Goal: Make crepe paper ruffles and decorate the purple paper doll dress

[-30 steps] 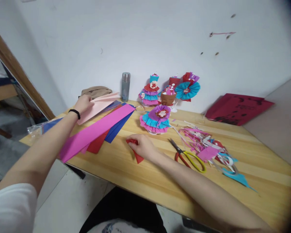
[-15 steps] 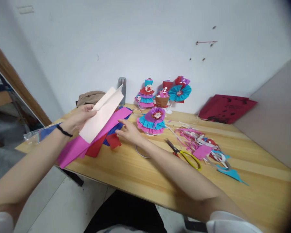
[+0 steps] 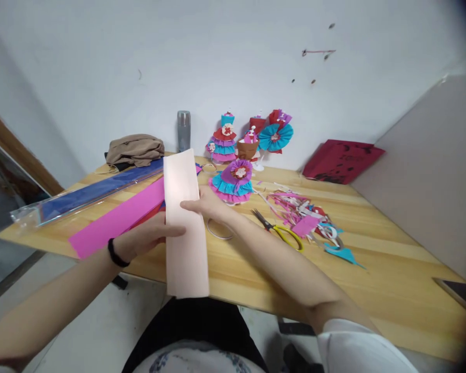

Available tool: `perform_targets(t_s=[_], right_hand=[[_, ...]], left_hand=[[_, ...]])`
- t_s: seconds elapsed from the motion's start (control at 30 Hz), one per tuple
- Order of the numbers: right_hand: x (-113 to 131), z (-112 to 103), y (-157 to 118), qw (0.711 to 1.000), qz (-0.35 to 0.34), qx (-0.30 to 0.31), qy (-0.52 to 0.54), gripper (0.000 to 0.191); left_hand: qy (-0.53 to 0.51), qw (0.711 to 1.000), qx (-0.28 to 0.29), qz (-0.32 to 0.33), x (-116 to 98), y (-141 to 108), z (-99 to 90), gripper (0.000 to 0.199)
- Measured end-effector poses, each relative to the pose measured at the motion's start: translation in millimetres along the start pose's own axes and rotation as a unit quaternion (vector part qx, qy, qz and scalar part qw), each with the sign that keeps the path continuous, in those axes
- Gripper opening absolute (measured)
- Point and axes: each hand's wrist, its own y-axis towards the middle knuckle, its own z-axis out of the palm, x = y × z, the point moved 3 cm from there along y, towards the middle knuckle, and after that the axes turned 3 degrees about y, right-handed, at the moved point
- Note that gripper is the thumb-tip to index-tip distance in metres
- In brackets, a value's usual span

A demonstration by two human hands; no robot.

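A long, pale pink folded sheet stands nearly lengthwise before me, its lower end past the table's front edge. My left hand grips its left side, thumb across the front. From the right, my right hand pinches the other side, thumb on the front face; the fingers behind the sheet are hidden. Under and left of it lie a magenta strip and a red piece. A ruffled paper dress stands beyond my right hand.
Yellow-handled scissors and paper scraps lie to the right. At the back are a grey bottle, brown cloth, more paper dresses and a dark red bag. A plastic-wrapped blue pack lies left.
The pale sheet has swung from a slant at the left to nearly lengthwise in front of me. My right hand has taken hold of it. The view has shifted slightly.
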Motion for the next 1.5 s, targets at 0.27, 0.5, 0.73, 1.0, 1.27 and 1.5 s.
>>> perform_targets(t_s=[0.27,0.5,0.73,1.0,1.27,1.5], right_hand=[[42,-48,-53,0.956,-0.086,-0.053,-0.276,0.045],[20,-129,-154,0.739,0.225,-0.159,-0.615,0.033],[-22,-128,-167,0.707,0.279,-0.120,-0.639,0.033],[-24,-129,-170,0.676,0.279,-0.141,-0.667,0.034],[-31,-128,-168,0.695,0.224,-0.169,-0.662,0.026],[-36,-145,-175,0.904,0.066,-0.257,-0.336,0.046]], left_hand=[[-0.111,0.992,-0.043,0.049,17,31,26.2,0.048],[-0.185,0.965,-0.160,0.090,3,53,-5.3,0.035],[-0.239,0.951,-0.157,0.118,2,81,2.1,0.040],[-0.200,0.963,-0.137,0.120,2,87,-2.1,0.049],[-0.142,0.964,-0.185,0.127,6,82,-37.6,0.040],[-0.157,0.954,-0.205,0.153,-6,78,-63.4,0.048]])
